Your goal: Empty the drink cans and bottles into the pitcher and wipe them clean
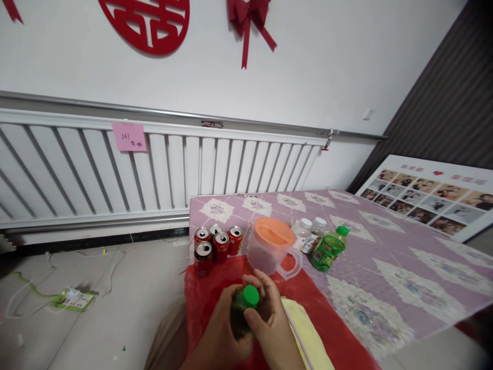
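A small dark-green bottle (239, 319) with a bright green cap (251, 294) stands roughly upright between my hands, above the red cloth (323, 318). My left hand (220, 321) is wrapped round the bottle's left side. From the other side, my right hand (271, 311) closes on it, its thumb just below the cap and its fingers curved behind. Most of the bottle's body is hidden by my hands. Just beyond them is a clear plastic pitcher (262, 252) with an orange lid (274, 232). A folded yellow cloth (308, 334) lies beside my right forearm.
Several opened drink cans (220, 247) cluster at the table's left edge. Right of the pitcher are two clear white-capped bottles (304, 234) and a green-labelled bottle (328, 249). A floral tablecloth (370, 308) covers the table. A power strip (73, 299) with cords lies on the floor.
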Motion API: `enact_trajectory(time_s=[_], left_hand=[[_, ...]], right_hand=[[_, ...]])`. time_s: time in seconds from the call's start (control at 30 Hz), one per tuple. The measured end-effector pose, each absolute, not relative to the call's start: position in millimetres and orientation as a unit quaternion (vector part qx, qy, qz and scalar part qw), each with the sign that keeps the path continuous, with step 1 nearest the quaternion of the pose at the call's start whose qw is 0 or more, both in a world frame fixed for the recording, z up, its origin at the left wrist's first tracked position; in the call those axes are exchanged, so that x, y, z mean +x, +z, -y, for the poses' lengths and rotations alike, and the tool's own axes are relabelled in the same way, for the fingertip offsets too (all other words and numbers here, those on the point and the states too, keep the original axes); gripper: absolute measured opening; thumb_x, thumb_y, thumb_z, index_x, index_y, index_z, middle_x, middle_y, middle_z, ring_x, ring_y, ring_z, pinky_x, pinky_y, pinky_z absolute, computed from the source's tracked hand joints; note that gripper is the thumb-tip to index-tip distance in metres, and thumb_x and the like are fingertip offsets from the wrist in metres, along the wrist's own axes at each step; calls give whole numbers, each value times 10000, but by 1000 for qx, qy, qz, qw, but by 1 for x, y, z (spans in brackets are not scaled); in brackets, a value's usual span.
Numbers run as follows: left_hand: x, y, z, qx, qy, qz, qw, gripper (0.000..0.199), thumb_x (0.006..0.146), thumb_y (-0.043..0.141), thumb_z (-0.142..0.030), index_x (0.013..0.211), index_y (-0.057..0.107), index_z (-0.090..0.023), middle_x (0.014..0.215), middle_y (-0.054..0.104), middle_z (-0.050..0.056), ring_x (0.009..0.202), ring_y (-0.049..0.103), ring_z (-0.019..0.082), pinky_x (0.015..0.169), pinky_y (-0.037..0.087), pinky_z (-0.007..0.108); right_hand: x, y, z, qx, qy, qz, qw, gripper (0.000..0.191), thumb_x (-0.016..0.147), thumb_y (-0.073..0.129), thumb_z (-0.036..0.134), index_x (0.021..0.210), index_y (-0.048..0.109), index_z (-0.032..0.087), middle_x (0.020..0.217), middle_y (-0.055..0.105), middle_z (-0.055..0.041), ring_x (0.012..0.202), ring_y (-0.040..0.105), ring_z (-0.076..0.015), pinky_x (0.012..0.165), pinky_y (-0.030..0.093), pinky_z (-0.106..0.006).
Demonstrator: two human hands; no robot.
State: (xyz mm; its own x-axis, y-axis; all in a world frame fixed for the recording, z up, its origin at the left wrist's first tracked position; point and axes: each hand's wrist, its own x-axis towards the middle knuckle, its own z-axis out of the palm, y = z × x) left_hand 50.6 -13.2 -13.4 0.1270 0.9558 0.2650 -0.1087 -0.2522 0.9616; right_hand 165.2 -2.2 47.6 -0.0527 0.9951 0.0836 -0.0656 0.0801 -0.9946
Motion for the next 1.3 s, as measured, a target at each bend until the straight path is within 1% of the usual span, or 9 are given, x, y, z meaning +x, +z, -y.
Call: enact_trajectory(time_s=[0.1, 0.2, 0.37, 0.57, 0.7, 0.87, 0.97, 1.2, 1.3], left_hand=[[50, -19, 13, 573, 534, -400, 476, 722, 703, 732, -124, 1336, 397, -214, 1284, 576, 129, 1163, 591, 267, 993, 507, 397], [49, -25, 13, 578, 525, -422, 460, 761, 678, 736, -112, 1350, 391, -204, 1302, 567, 132, 1198, 564, 276, 1028, 481, 417], [47, -25, 14, 581, 517, -454, 436, 763, 652, 710, -85, 1347, 411, -185, 1315, 561, 125, 1214, 548, 273, 1056, 457, 413], [47, -17, 15, 581, 508, -462, 437, 749, 632, 697, -80, 1326, 436, -188, 1303, 571, 123, 1194, 562, 270, 1049, 462, 409], [46, -19, 16, 580, 505, -477, 426, 777, 623, 704, -82, 1341, 425, -185, 1323, 557, 127, 1202, 559, 273, 1058, 456, 415], [47, -20, 15, 570, 510, -459, 452, 763, 656, 709, -114, 1353, 407, -184, 1313, 569, 137, 1196, 573, 272, 1033, 479, 404], [49, -20, 14, 568, 519, -438, 465, 738, 674, 713, -139, 1345, 408, -185, 1299, 579, 135, 1183, 583, 261, 1016, 493, 387], [49, -18, 14, 567, 531, -418, 471, 682, 699, 683, -166, 1317, 396, -176, 1283, 574, 143, 1156, 601, 254, 1002, 499, 389], [48, -14, 15, 571, 519, -439, 460, 659, 702, 686, -199, 1296, 402, -173, 1275, 578, 151, 1146, 607, 264, 998, 499, 411]], right_hand=[[174, 52, 7, -460, 499, 573, 460, 601, 737, 651, 347, 1323, 544, 261, 1366, 612, -96, 1279, 548, -272, 1075, 430, -432], [180, 53, 9, -457, 472, 601, 455, 459, 794, 630, 443, 1209, 659, 249, 1307, 659, -90, 1229, 588, -286, 1036, 473, -408], [181, 42, 7, -483, 425, 536, 546, 334, 866, 562, 546, 902, 714, 251, 1117, 732, -70, 1047, 668, -235, 898, 548, -316], [182, 37, 7, -491, 419, 573, 505, 481, 887, 499, 621, 1166, 687, 278, 1287, 669, -74, 1230, 580, -244, 1063, 447, -367], [183, 34, 7, -495, 404, 548, 539, 431, 916, 456, 600, 975, 721, 265, 1263, 673, -70, 1189, 596, -238, 1027, 473, -354], [181, 37, 4, -502, 448, 563, 481, 465, 871, 551, 558, 1236, 637, 283, 1349, 626, -69, 1281, 537, -250, 1070, 439, -379], [178, 41, 2, -476, 459, 595, 457, 447, 853, 585, 497, 1235, 649, 274, 1378, 602, -69, 1313, 508, -247, 1113, 390, -384], [169, 43, 0, -473, 455, 575, 489, 320, 796, 635, 412, 1056, 668, 229, 1116, 695, -87, 1067, 642, -258, 969, 496, -392], [165, 44, 3, -479, 447, 573, 492, 296, 798, 631, 400, 1036, 658, 226, 1090, 698, -84, 1025, 651, -253, 927, 513, -377]])
